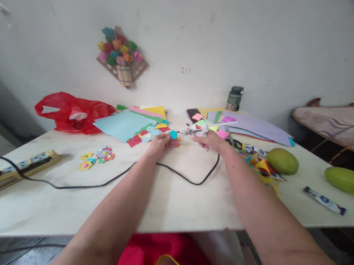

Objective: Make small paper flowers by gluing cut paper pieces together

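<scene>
My left hand (162,143) pinches a small blue paper star (173,134) by its edge, above the middle of the table. In my right hand (210,141) is a white glue gun (196,129), its tip pointing left at the star with hardly any gap; whether they touch I cannot tell. From the back of the gun a pale glue stick (224,124) seems to stick out. A black cord (188,182) loops from beneath my right hand across the table to the left. Cut paper shapes (142,136) in red, light blue and green lie just left of the star.
A power strip (27,169) and finished-looking paper flowers (103,154) lie left. Behind are a red plastic bag (73,114) and coloured sheets (120,125). To the right are more sheets (252,123), paper scraps (264,170), green mangoes (282,161) and a tube (325,200).
</scene>
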Motion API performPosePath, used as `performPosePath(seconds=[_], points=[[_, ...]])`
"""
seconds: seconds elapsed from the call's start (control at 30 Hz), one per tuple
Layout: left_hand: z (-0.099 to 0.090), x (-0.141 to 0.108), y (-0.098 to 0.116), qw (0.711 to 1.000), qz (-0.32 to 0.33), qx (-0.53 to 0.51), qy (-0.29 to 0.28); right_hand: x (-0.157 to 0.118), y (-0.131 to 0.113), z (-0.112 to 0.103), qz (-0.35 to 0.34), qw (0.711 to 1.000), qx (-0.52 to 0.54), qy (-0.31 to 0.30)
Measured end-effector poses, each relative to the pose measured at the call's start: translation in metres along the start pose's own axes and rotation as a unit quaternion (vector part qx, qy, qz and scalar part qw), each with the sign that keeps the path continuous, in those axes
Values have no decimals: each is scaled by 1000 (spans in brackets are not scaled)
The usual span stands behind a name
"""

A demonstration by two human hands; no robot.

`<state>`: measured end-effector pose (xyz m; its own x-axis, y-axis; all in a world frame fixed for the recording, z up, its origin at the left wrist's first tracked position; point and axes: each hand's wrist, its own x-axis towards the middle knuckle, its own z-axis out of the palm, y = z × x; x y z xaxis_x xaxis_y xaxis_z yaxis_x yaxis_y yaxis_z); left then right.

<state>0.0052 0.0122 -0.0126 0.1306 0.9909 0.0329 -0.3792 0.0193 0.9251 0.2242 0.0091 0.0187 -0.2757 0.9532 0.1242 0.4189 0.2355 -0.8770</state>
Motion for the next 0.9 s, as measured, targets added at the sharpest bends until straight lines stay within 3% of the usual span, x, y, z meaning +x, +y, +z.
performPosePath(seconds=[0.33,0.9], points=[[1,0,0,1000,-7,5,13,0,2,0,-10,999,-23,-29],[-1,2,-2,1000,-4,13,-18,-4,-7,6,6,999,-38,-17]])
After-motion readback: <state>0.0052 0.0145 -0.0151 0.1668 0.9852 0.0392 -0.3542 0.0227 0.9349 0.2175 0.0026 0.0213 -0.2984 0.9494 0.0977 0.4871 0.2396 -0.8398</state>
